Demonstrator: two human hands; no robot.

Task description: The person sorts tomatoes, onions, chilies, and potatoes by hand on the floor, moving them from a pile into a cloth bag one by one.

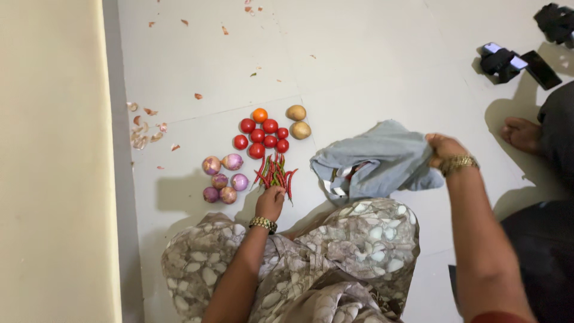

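veggies mostly sorted on the floor [359, 72]: tomatoes [261, 136], onions [222, 178], potatoes [298, 121] grouped. left hand [270, 202] pinches the chillies [275, 172], right hand [443, 149] grips the grey cloth bag [376, 158], something's left inside i think.

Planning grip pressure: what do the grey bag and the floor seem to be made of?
The grey bag looks like soft matte cloth: it crumples and folds in the right hand. The floor looks like hard, pale, slightly glossy tile, with grout lines.
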